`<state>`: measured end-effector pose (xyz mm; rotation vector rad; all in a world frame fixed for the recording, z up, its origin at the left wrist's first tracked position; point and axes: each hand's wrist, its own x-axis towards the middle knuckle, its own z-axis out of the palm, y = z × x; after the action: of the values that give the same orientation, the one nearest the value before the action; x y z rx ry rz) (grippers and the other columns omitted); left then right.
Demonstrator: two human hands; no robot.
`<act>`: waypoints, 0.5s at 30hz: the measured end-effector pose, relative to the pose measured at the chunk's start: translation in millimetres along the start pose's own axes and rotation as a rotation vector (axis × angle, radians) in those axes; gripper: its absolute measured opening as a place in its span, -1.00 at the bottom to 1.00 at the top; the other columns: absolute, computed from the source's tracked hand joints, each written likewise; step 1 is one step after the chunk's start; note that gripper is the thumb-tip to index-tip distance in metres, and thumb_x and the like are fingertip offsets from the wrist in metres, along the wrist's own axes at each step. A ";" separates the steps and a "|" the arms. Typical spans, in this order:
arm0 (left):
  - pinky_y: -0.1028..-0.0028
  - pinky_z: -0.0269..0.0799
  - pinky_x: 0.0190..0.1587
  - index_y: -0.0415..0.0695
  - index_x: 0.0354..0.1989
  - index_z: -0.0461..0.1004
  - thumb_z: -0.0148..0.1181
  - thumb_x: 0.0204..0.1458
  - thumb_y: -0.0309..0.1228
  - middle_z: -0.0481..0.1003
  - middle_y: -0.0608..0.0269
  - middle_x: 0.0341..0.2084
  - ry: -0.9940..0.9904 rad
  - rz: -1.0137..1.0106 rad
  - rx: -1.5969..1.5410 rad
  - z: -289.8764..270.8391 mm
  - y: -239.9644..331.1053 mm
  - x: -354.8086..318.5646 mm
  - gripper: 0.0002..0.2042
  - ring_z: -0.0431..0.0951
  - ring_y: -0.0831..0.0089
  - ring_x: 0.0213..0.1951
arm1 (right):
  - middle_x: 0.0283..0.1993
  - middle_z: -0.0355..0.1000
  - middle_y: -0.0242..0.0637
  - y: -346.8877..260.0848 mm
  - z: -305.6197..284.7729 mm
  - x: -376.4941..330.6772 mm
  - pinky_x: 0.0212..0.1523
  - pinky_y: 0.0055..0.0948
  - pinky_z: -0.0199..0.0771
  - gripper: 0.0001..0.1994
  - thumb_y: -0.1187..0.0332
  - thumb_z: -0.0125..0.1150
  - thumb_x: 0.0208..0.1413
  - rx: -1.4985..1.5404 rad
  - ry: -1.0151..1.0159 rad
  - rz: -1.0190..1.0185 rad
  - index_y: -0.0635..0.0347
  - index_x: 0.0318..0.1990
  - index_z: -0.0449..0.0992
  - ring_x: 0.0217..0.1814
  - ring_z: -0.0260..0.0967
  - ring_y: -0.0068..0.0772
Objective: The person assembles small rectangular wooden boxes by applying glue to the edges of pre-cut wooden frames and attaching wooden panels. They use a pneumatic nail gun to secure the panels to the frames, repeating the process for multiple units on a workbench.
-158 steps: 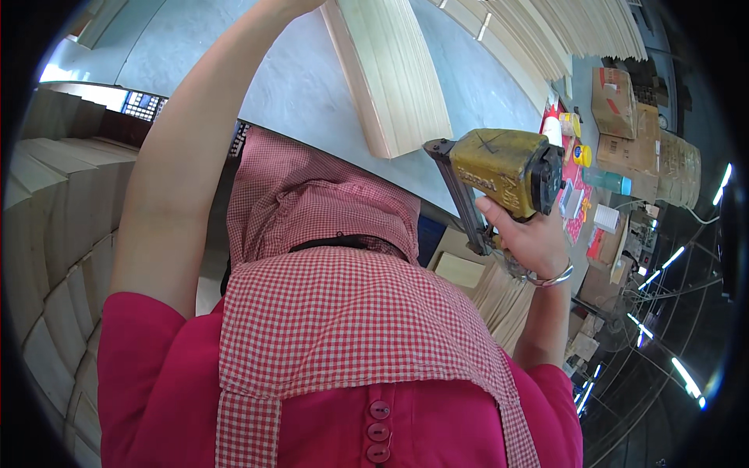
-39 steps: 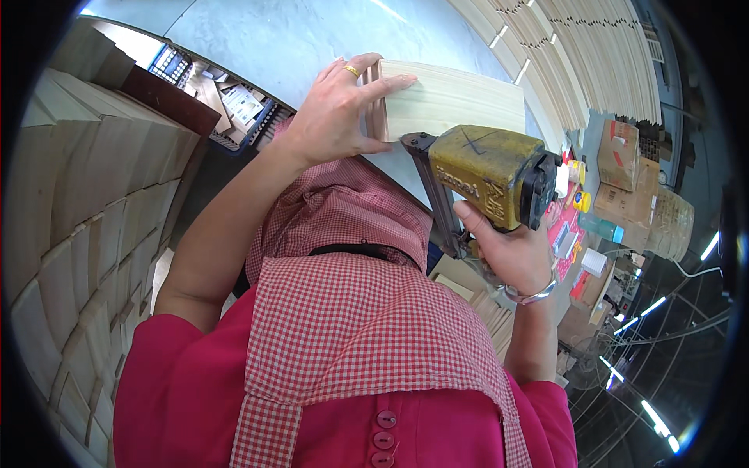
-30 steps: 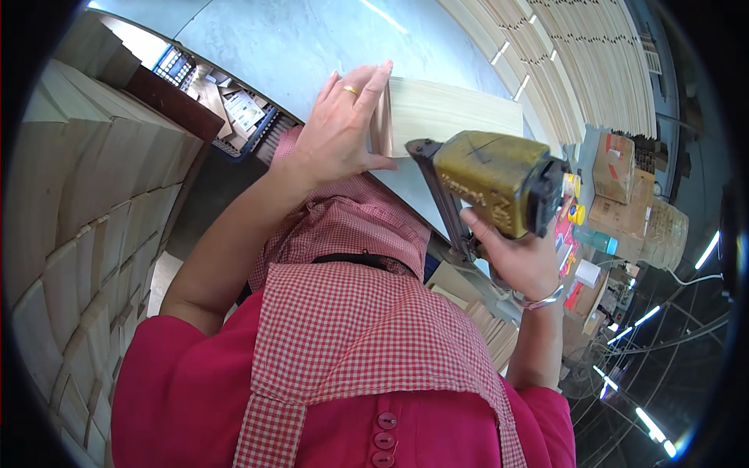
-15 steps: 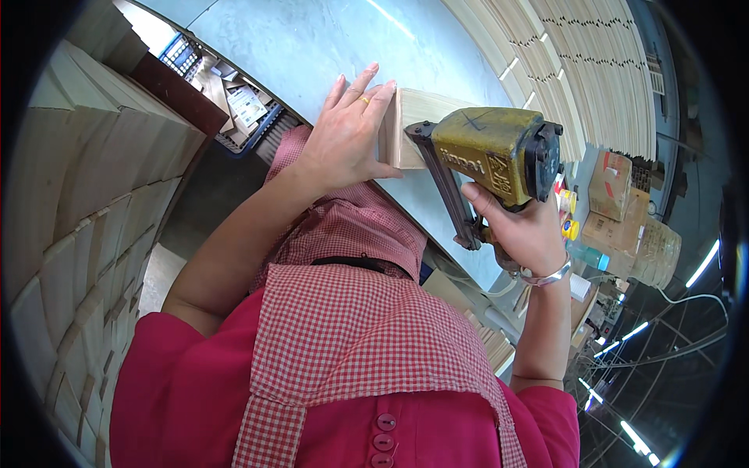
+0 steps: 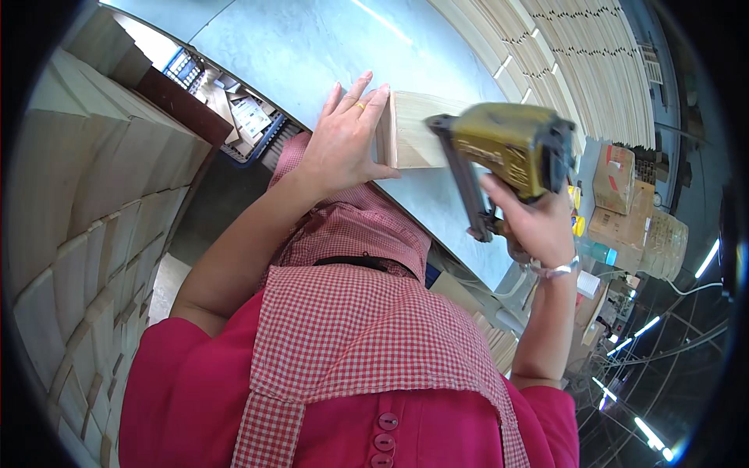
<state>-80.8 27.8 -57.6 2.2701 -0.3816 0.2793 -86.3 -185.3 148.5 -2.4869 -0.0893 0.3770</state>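
My left hand (image 5: pixel 343 140) lies flat against the end of a pale wooden box piece (image 5: pixel 413 140) that rests on the grey-blue table (image 5: pixel 312 47); fingers are together and pressed on the wood. My right hand (image 5: pixel 530 226) grips the handle of a yellow nail gun (image 5: pixel 507 148), which sits just right of the wood with its black magazine (image 5: pixel 468 187) pointing down beside it. A bracelet circles my right wrist. My pink shirt and red checked apron fill the lower middle.
Tall stacks of pale wooden boards (image 5: pixel 86 195) stand on the left. More stacked boards (image 5: pixel 562 54) line the far side of the table. Cardboard boxes (image 5: pixel 624 187) and small bottles sit to the right. A crate of clutter (image 5: pixel 226 109) is at the table's left end.
The nail gun has swung right and up to the wood's right side. My left hand stays pressed on the wooden piece, which has turned slightly on the table.
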 end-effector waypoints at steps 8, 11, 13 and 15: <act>0.17 0.28 0.35 -0.46 0.44 -0.03 0.60 -0.25 -0.19 0.35 -0.26 0.26 -0.004 -0.297 -0.397 -34.6 18.9 -5.5 0.15 0.40 0.04 0.30 | -0.23 0.55 -0.25 129.3 -56.5 -80.6 -0.28 -0.47 0.51 -0.60 0.28 0.42 0.13 0.028 0.493 0.364 0.35 0.01 0.49 -0.34 0.49 -0.50; 0.41 0.47 0.12 -0.50 0.41 0.02 0.44 0.07 -0.23 0.52 -0.08 0.06 0.070 -0.685 -0.974 -65.0 35.2 -19.9 -0.10 0.53 0.36 0.10 | -0.16 0.55 0.02 255.4 -55.0 -136.3 -0.14 -0.18 0.54 -0.54 0.30 0.32 0.14 -0.253 0.548 0.375 0.39 0.11 0.42 -0.22 0.55 -0.05; 0.50 0.49 -0.01 -0.27 0.37 0.24 0.16 0.30 -0.15 0.51 0.17 0.03 -0.048 -0.711 -1.154 -63.6 -13.7 -51.1 -0.41 0.54 0.52 -0.06 | -0.19 0.56 0.04 276.3 -49.0 -152.4 -0.12 -0.09 0.53 -0.56 0.37 0.28 0.13 -0.591 0.554 0.313 0.35 0.15 0.41 -0.19 0.56 0.05; 0.10 0.49 0.11 -0.10 0.36 0.29 0.03 0.28 0.13 0.42 0.04 0.19 -0.064 -0.977 -1.925 -85.6 -1.2 -59.5 -0.35 0.50 0.15 0.09 | -0.07 0.54 0.22 315.4 -47.2 -156.9 0.05 0.06 0.48 -0.48 0.38 0.29 0.10 -0.546 0.568 0.519 0.32 0.23 0.38 0.02 0.50 0.27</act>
<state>-142.3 103.7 -21.3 0.3516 0.3877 -0.5104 -230.4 -491.0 38.3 -3.0340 0.7908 -0.1951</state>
